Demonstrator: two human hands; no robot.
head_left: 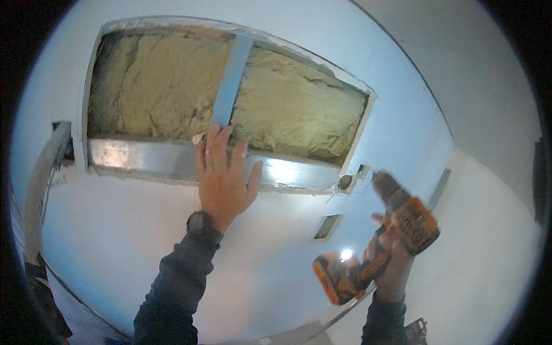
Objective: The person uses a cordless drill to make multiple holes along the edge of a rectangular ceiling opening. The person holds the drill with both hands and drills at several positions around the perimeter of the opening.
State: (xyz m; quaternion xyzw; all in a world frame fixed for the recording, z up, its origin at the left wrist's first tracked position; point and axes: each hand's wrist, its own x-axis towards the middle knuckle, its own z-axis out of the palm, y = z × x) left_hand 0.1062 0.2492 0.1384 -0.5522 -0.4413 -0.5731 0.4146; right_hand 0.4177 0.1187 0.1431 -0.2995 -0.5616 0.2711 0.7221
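Observation:
My left hand (225, 184) lies with its fingers spread over a shiny metal rail (141, 155) along the bottom of a wide wall opening. Its fingertips reach the foot of an upright metal stud (234, 77). A small pale scrap (198, 138) shows beside the fingertips; whether they touch it I cannot tell. My right hand (394, 267) grips an orange and black cordless drill (415, 225) by its handle, to the right of the opening. The drill's nose points up and left, apart from the rail, and its lamp is lit.
Yellowish insulation (158, 83) fills the opening on both sides of the stud. The white wall (253, 253) also has a small rectangular cutout (328, 227) and a hole (345, 182) by the opening's lower right corner. A thick grey pipe (43, 190) runs down at the left.

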